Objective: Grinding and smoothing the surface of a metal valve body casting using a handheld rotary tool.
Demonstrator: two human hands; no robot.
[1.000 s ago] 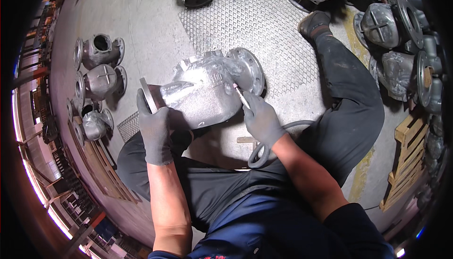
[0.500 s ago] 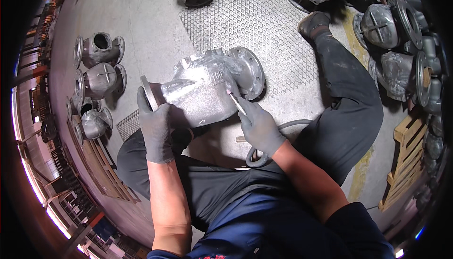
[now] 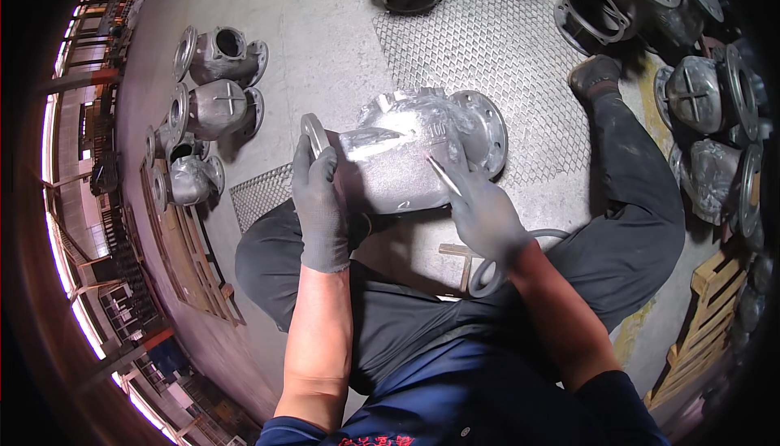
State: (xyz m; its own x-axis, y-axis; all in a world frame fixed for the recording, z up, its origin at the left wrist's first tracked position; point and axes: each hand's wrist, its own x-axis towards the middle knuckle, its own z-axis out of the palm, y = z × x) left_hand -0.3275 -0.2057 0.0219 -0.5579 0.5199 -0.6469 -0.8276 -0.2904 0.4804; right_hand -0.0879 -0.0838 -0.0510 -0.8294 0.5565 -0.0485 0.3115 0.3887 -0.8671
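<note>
A grey cast-metal valve body [image 3: 386, 174] with round flanges lies before me on the floor, between my legs. My gloved left hand [image 3: 319, 206] is closed round its left flange [image 3: 314, 132], the thumb on the inner side. In my gloved right hand [image 3: 487, 217] I grip a pencil grinder [image 3: 443, 175], a slim metal tool with a pinkish tip. That tip is at the front face of the casting, below its raised markings; whether it touches cannot be made out. The right hand is slightly blurred.
Expanded metal mesh [image 3: 496, 64] covers the floor beyond. More castings stand at left [image 3: 219, 109], far side and right [image 3: 699, 93]. A grey hose [image 3: 483, 279] curls beneath my right wrist, beside a small T-shaped piece [image 3: 463, 253]. Wooden pallets [image 3: 703, 320] lie at both sides.
The whole view has shifted, so the scene sits further right. Against the casting, the grinder tip has moved left across its face. My left hand keeps its hold on the flange.
</note>
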